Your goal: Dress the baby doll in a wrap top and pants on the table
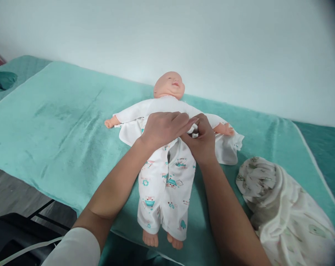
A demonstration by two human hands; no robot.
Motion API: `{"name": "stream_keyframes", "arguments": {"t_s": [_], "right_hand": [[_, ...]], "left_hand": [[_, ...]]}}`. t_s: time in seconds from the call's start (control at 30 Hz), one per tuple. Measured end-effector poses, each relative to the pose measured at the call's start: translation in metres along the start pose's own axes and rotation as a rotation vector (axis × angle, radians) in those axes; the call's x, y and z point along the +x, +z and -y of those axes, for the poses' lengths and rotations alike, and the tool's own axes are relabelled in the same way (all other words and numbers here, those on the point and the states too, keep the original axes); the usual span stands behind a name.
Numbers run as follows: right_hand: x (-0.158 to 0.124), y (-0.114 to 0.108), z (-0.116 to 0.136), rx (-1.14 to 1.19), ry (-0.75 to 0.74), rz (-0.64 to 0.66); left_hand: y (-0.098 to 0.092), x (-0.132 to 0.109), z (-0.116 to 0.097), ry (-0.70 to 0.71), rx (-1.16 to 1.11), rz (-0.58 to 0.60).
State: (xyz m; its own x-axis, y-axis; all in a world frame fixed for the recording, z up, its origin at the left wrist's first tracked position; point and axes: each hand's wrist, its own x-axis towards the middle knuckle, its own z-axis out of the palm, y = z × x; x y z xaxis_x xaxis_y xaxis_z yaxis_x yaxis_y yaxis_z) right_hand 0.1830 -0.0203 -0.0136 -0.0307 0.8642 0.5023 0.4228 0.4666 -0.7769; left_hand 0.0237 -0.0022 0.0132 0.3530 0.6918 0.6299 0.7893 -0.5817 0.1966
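Note:
A baby doll lies on its back, arms spread, head toward the wall. It wears a white long-sleeved top with loose flaps out at both sides and white printed trousers with a gap at the crotch. Over the doll's belly, my left hand is closed, its back upward and its fingers reaching to the right. My right hand meets it there, thumb and fingers pinched together. A bit of white cloth shows between the two hands. The fingertips of my left hand are partly hidden, as is the doll's waist.
A green cover lies over the padded bed, which stands against a pale wall. Bundled white printed cloth rests at the right, beside my right forearm. At lower left are a black object and a pale cable.

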Motion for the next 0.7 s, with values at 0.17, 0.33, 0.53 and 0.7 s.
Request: {"name": "stream_keyframes", "arguments": {"t_s": [0.17, 0.33, 0.53, 0.7], "right_hand": [[-0.0002, 0.0003, -0.0011, -0.021, -0.021, -0.011], [0.0003, -0.0013, 0.0000, -0.070, -0.005, 0.021], [0.0029, -0.0027, 0.0020, -0.112, -0.021, 0.052], [0.0027, -0.0024, 0.0031, -0.141, -0.056, 0.040]], "left_hand": [[-0.0023, 0.0003, -0.0016, -0.045, 0.003, 0.047], [-0.0011, -0.0010, -0.0019, -0.027, 0.014, 0.040], [0.0013, -0.0022, -0.0010, -0.019, 0.001, 0.007], [0.0002, -0.0013, -0.0014, -0.049, -0.012, 0.054]]}}
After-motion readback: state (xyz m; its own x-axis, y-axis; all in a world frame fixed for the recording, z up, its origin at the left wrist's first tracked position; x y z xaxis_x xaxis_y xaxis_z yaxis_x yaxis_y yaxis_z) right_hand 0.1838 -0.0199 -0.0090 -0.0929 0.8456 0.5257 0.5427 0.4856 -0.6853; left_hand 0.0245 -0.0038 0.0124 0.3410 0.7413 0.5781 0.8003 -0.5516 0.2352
